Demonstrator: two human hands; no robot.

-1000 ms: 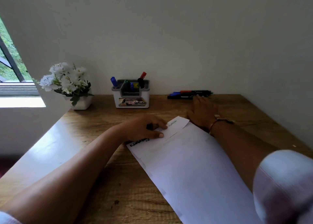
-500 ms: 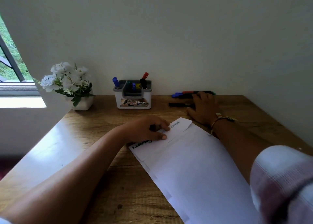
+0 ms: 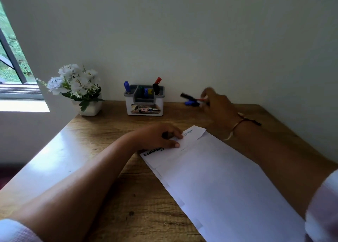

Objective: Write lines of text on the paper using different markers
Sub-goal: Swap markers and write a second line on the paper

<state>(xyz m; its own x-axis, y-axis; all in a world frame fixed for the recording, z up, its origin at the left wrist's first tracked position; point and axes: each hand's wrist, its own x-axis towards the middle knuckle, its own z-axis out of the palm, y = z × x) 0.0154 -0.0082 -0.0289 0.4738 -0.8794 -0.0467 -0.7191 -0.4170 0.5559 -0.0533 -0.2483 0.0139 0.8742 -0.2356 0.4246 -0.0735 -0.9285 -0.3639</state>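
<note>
Paper [image 3: 228, 177] flat on surface [image 3: 102, 132], pinned by left hand [image 3: 155, 135], grip unclear. Right hand [image 3: 217, 106] pinching marker [image 3: 188, 96] near wall [image 3: 182, 40], blurred. Risk: dropped marker from loose pinch; skewed paper on easing pressure.

**Lighting and image quality.** Dim interior lit by daylight from a window [image 3: 11, 59] at the left edge; its sill [image 3: 22, 105] is overexposed to plain white. The light glances off the near-left part of the wooden desk [image 3: 60, 150] as a pale sheen, while the wall [image 3: 201, 31] lies in even shade. The paper [image 3: 228, 177] reads bluish grey. The right hand [image 3: 217, 104] and the marker [image 3: 186, 96] it holds are smeared by motion blur. Wide-angle distortion slants the window frame and swells the sleeve [image 3: 323, 205] at the right edge, which is apparently out of focus.
</note>
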